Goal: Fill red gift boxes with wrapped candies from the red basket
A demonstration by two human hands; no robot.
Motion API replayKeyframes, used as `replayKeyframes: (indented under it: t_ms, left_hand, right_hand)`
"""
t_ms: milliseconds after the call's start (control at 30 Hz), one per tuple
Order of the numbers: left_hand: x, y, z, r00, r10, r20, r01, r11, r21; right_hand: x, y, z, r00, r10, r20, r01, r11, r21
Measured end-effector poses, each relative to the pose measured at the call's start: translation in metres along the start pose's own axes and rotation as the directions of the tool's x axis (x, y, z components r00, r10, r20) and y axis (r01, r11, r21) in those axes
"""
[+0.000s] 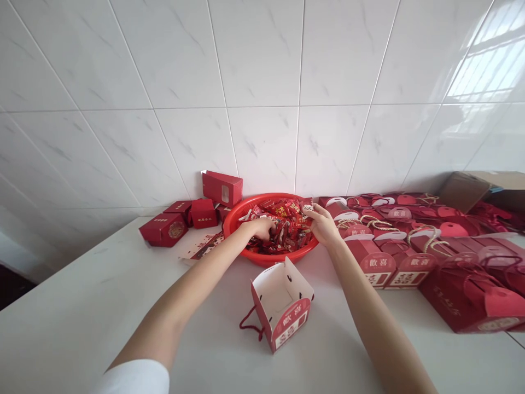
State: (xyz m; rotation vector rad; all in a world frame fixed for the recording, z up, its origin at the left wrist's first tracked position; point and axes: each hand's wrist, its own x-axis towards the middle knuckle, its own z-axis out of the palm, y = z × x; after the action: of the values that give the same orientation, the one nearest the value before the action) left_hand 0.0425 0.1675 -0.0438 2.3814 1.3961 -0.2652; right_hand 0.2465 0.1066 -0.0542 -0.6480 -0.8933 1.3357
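White sleeve (135, 377) at the lower left, nearest the camera, with a bare left forearm reaching inward across a pale table (90, 306). Beyond it, at far left, several small red boxes (164, 229) sit near a tiled wall (262, 65). Towards the centre, the left hand (261, 227) dips into a red basket (262, 258) of wrapped packets (287, 235), fingers curled down among them; whether they grip one cannot be told. Just in front of the basket, between the forearms, stands an open-topped red-and-white box (283, 306). At the basket's right side, the right hand (322, 224) pinches a small packet (307, 206) between thumb and fingers, above the rim. The step in hand seems to be picking out packets; the next move would call for a sure pinch and a clear lift over the rim. Farther right are closely packed red gift boxes (375, 262) and a brown carton (463, 191).
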Motion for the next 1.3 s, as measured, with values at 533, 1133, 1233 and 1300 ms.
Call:
replayKeyframes:
  t_ms: [533, 1133, 1233, 1300]
  left_hand:
    - [0.001, 0.007, 0.006, 1.0, 0.008, -0.021, -0.005, 0.988, 0.152]
    - [0.007, 0.009, 0.002, 0.976, -0.16, -0.146, 0.182, 0.972, 0.149]
    - [0.003, 0.01, 0.0, 0.981, -0.162, -0.112, 0.178, 0.971, 0.157]
    - [0.001, 0.012, 0.0, 0.983, -0.161, -0.092, 0.175, 0.97, 0.171]
  right_hand:
    - [0.0, 0.001, -0.001, 1.0, -0.004, 0.002, 0.004, 1.0, -0.029]
    - [-0.002, -0.001, 0.0, 1.0, -0.017, -0.006, 0.017, 0.999, -0.028]
    - [-0.003, -0.002, 0.001, 1.0, -0.011, -0.012, 0.011, 1.0, -0.022]
    - [-0.003, -0.002, 0.002, 1.0, -0.008, -0.012, 0.007, 1.0, -0.018]
